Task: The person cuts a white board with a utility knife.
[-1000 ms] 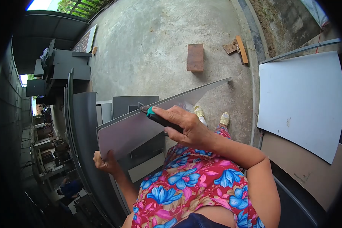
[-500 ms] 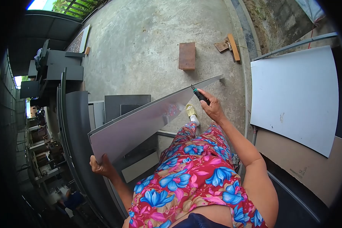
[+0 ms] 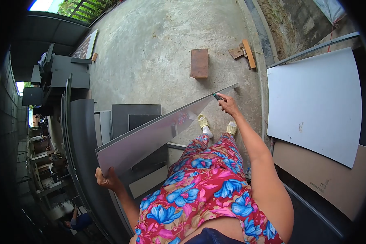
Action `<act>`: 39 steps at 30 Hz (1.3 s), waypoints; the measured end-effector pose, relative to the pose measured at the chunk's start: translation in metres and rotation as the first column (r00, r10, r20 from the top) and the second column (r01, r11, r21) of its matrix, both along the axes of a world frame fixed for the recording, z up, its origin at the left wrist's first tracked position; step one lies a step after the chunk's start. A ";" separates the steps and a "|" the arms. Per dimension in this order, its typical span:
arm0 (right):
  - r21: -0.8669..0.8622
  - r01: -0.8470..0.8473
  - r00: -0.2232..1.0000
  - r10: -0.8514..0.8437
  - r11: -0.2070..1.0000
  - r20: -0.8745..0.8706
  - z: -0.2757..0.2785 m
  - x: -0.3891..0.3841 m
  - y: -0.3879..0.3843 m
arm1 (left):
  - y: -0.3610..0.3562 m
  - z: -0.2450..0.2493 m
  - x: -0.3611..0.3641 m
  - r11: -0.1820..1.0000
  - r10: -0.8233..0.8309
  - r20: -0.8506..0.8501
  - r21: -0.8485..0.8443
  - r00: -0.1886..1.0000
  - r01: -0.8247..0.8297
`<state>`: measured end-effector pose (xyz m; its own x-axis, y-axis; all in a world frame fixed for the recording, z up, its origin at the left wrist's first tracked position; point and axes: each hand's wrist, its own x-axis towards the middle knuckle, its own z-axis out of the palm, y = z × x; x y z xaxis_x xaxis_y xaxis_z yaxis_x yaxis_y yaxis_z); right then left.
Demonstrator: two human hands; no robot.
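A long, grey, shiny panel (image 3: 138, 146) stands tilted across the view from lower left to upper right. My left hand (image 3: 108, 179) grips its lower left corner, with the thumb on the shiny face. My right hand (image 3: 227, 104) is closed round a dark tool with a green part (image 3: 216, 96), perhaps a cutter. The tool's tip is at the panel's top edge near the far end; whether it touches cannot be made out.
A brown box (image 3: 199, 63) and a wooden piece (image 3: 249, 53) lie on the concrete floor ahead. Dark panels (image 3: 136, 110) lean at the left. A white sheet (image 3: 313, 105) is at the right. Another person (image 3: 80, 221) is at the lower left.
My right hand has moved forward with the tool, whose tip is now farther along the panel's edge. My right foot has come into view. My left hand still holds the corner.
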<state>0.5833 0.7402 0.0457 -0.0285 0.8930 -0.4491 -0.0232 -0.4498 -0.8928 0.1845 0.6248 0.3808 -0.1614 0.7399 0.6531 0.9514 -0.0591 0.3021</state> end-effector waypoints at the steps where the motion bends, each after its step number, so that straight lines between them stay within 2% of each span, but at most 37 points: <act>1: 0.004 -0.010 1.000 0.010 1.000 0.001 0.003 0.001 0.002 | 0.001 0.000 0.000 1.000 -0.011 0.002 0.004 1.000 0.011; 3: 0.059 -0.044 0.997 0.048 0.997 -0.053 0.019 -0.004 -0.001 | 0.003 0.001 0.001 1.000 0.016 -0.015 0.009 1.000 -0.015; 5: 0.159 -0.069 0.985 0.092 0.985 -0.144 0.071 -0.012 -0.011 | 0.006 0.000 0.001 1.000 0.020 -0.024 0.014 1.000 -0.019; 7: 0.218 -0.079 0.972 0.124 0.973 -0.200 0.094 -0.019 -0.018 | 0.011 0.003 -0.001 1.000 -0.005 -0.032 0.016 0.999 0.005; 10: 0.109 -0.019 0.989 0.035 0.994 -0.142 0.068 -0.013 -0.011 | 0.017 0.007 0.003 1.000 -0.007 -0.083 0.018 0.997 0.009; 11: 0.010 -0.016 0.996 0.017 1.000 -0.087 0.049 -0.006 -0.006 | 0.018 0.008 0.001 1.000 -0.010 -0.092 0.027 0.996 0.012; 14: -0.088 -0.106 0.994 0.105 0.990 -0.015 0.064 0.003 0.003 | 0.029 0.007 -0.005 0.997 -0.050 -0.123 0.053 0.991 0.057; 18: 0.173 -0.204 0.942 0.241 0.964 -0.234 0.193 -0.014 -0.012 | 0.038 0.013 0.001 0.988 -0.126 -0.197 0.059 0.972 0.140; 20: 0.311 -0.221 0.900 0.316 0.924 -0.301 0.252 -0.020 -0.028 | 0.049 0.017 0.008 0.979 -0.159 -0.228 0.090 0.961 0.183; 21: 0.362 -0.190 0.903 0.307 0.913 -0.301 0.265 -0.027 -0.036 | 0.055 0.021 0.011 0.972 -0.174 -0.239 0.112 0.955 0.205; 22: 0.413 -0.160 0.904 0.301 0.897 -0.303 0.270 -0.028 -0.041 | 0.059 0.021 0.015 0.965 -0.187 -0.253 0.134 0.949 0.226; 25: 0.268 -0.191 0.905 0.275 0.944 -0.324 0.246 -0.008 -0.046 | 0.069 0.015 0.012 0.965 -0.137 -0.146 0.206 0.980 0.165; 28: 0.106 -0.187 0.964 0.203 0.977 -0.171 0.209 0.011 -0.053 | 0.080 0.013 0.003 0.901 -0.286 -0.243 0.260 0.927 0.346; 29: 0.068 -0.223 0.960 0.232 0.972 -0.158 0.209 0.018 -0.059 | 0.081 0.016 0.008 0.928 -0.233 -0.258 0.230 0.938 0.293; 32: 0.293 -0.187 0.941 0.256 0.938 -0.220 0.245 0.012 -0.082 | 0.090 0.022 0.016 0.873 -0.365 -0.273 0.233 0.890 0.429; 33: 0.337 -0.229 0.920 0.316 0.913 -0.233 0.263 0.012 -0.089 | 0.093 0.023 0.016 0.859 -0.388 -0.279 0.236 0.878 0.455; 36: 0.564 -0.271 0.878 0.440 0.780 -0.187 0.305 0.015 -0.102 | 0.105 0.025 0.017 0.812 -0.448 -0.302 0.256 0.841 0.524; 38: 0.567 -0.284 0.879 0.446 0.773 -0.168 0.302 0.023 -0.107 | 0.109 0.028 0.023 0.790 -0.473 -0.319 0.259 0.821 0.555; 39: 0.508 -0.252 0.885 0.408 0.823 -0.222 0.292 0.025 -0.110 | 0.112 0.029 0.027 0.777 -0.480 -0.330 0.271 0.813 0.569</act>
<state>0.6084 0.6304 0.3375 -0.4259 0.9006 0.0864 -0.2556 -0.0281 -0.9664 0.2119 0.7368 0.4101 0.3724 0.3857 0.8441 0.7777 -0.6260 -0.0570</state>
